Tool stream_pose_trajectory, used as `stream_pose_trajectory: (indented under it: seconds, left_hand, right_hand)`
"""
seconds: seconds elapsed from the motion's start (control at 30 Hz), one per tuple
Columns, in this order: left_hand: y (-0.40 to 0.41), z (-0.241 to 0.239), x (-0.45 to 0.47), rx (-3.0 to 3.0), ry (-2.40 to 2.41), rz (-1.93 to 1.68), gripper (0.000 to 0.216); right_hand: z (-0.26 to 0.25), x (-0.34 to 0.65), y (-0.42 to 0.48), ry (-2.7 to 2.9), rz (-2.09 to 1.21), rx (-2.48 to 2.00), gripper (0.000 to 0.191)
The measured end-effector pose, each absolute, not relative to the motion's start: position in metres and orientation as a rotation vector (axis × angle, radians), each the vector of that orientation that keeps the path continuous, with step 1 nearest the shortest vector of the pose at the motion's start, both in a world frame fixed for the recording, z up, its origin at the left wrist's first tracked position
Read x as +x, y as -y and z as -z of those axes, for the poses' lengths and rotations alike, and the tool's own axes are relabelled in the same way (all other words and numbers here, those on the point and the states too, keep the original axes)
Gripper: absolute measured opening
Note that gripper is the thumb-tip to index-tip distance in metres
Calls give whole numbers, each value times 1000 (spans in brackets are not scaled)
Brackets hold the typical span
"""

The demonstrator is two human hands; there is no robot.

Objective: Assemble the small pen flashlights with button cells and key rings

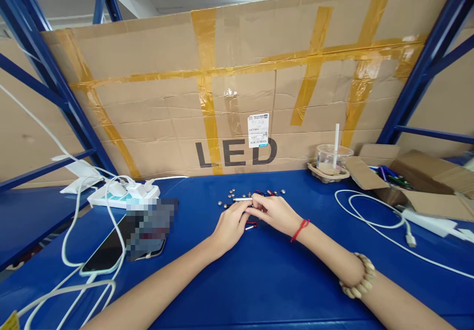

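Meeting at the fingertips above the table [289,280], both hands sit in the middle of my view. The left hand [228,225] comes in from the lower left, forearm nearly straight, back turned up, fingers slanting inward. The right hand [276,214] angles in from the opposite side, its fingers curled down and its thumb side against the left fingers; a red cord [300,229] rings that wrist, and a beaded bracelet [359,278] sits farther up the forearm. I cannot tell whether either one grips anything, because the fingers hide the spot where they join. A slim silver rod [241,199] shows right by the fingertips, pointing left from the right hand. Small round metal pieces [283,191] lie scattered just beyond the hands, and a red-and-silver piece [253,225] lies on their near side. Well to their left I see a phone [101,257].
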State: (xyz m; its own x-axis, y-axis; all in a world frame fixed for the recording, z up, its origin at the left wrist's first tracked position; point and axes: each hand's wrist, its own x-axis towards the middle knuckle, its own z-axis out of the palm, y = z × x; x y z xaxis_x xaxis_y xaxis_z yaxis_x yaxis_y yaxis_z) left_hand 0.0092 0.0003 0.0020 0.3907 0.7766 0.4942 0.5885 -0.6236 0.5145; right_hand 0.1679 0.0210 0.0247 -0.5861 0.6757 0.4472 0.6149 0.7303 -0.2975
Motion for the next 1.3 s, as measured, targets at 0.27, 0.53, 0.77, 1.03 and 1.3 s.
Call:
stream_pose_trajectory:
  seconds: [0.27,0.53,0.77,1.03,1.3]
  left_hand:
    - [2,-3,11,2428,-1202,-1029,22]
    - [2,-4,11,2426,-1198,-1020,22]
    - [4,-5,11,2425,-1176,-1018,22]
    - [1,-3,11,2438,-1213,-1003,21]
    - [0,-1,11,2456,-1200,-1025,24]
  right_hand:
    - [-24,168,-21,2395,-157,-971,29]
    - [-22,169,-21,2398,-161,-977,31]
    - [-21,168,-22,2392,-181,-971,32]
    - [-21,169,-22,2393,-205,-986,31]
    - [-19,169,-24,2396,-195,-992,32]
